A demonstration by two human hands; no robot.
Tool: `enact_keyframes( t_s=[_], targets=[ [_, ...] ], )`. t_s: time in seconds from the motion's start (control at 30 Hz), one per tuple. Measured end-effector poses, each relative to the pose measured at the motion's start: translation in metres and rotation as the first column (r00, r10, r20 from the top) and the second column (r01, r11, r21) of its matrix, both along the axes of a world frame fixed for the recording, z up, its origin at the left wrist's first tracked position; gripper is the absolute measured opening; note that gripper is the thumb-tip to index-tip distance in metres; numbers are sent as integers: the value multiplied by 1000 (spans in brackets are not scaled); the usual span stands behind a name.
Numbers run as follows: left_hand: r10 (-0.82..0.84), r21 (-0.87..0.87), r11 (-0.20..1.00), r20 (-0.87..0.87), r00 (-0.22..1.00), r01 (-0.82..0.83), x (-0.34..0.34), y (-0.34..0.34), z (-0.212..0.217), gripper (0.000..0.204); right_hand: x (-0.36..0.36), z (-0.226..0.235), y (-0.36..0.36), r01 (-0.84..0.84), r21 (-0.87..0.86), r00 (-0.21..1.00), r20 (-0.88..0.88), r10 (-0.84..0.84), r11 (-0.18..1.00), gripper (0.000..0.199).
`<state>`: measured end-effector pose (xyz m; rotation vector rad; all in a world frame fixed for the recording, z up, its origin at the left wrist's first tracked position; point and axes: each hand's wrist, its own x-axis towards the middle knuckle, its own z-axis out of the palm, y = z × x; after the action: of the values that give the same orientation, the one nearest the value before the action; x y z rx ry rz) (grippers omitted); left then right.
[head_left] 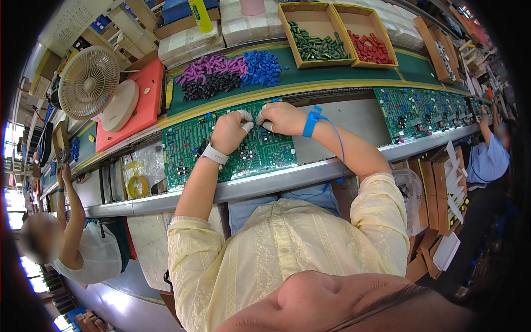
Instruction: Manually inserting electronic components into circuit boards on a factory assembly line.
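Both hands, left hand (228, 131) and right hand (282, 117), are pinching closed over the green circuit board (191, 146), fingertips meeting; any held part is too small to tell.

Both hands sat close together over the upper edge of the green circuit board (221, 146), the left hand (229, 131) and the right hand (283, 117) nearly touching — little room lay between them. Just above them in the frame, heaps of purple, black and blue components (229, 71) lined the green belt, blocking a straight reach upward. To the right of centre a bare grey plate (354, 123) offered open passage toward the next circuit board (423, 110). At the upper left the fan (88, 82) and orange tray (145, 102) crowded the way — a blue wrist-strap cord (338, 145) trailed across the right forearm.
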<state>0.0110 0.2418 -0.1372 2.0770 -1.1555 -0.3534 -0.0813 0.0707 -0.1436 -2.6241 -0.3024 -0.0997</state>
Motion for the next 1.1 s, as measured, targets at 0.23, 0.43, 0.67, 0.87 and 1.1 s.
enact_keyframes(
  t_s=[0.23,0.43,0.67,0.87,1.1],
  targets=[
    [-62,-38,997,223,973,72,-4,-2,-2,10,1,7,-5,-73,-17,997,5,73,997,16],
    [-65,17,998,227,972,62,-4,-5,-5,9,23,6,-61,292,-26,864,436,-252,956,18],
    [-93,14,996,275,957,93,-5,-5,-5,8,35,-23,-80,387,-181,858,429,-281,904,18],
    [-122,-1,992,305,944,129,-9,-4,-5,12,33,-19,-75,437,-81,838,399,-373,896,18],
    [292,-67,955,399,869,-290,63,5,3,15,33,-21,-78,438,-18,843,354,-404,899,19]
  ],
)
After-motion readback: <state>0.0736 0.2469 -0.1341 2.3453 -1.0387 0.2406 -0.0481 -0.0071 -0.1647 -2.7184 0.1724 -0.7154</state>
